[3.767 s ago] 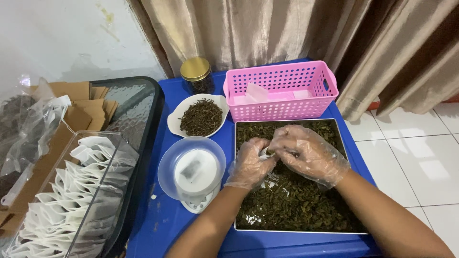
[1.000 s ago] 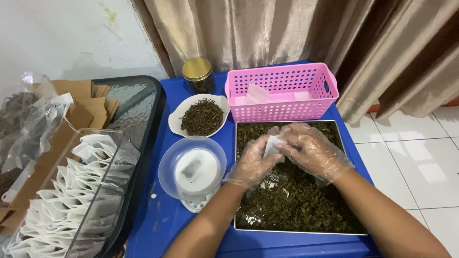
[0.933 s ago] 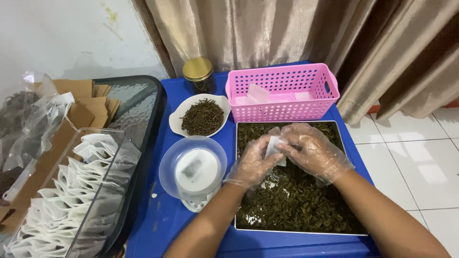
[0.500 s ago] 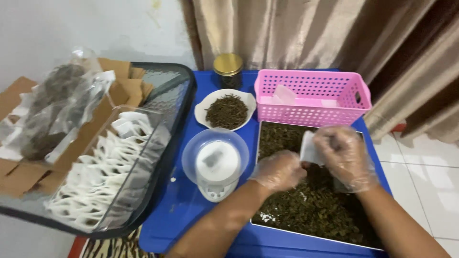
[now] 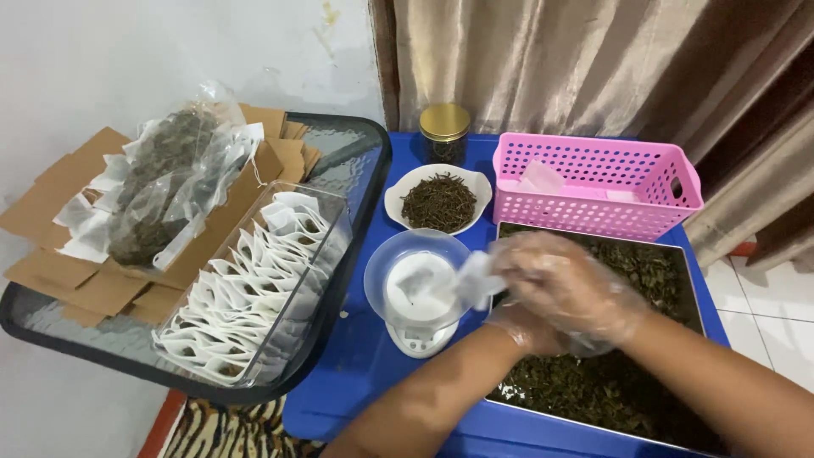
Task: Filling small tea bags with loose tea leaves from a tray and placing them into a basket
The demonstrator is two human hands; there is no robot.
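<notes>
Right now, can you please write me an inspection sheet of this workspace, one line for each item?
Surface: blue table, beside it a glass table.
Job's things: white pouch in the right hand, over the tray of dried leaves; left hand underneath; scale with bowl.
Clutter: leaf dish, jar, pink basket, box of pouches, cardboard, plastic bags.
Hands: both in clear gloves.
Cables: nothing seen.
Surroundings: curtain, white wall, tiled floor.
</notes>
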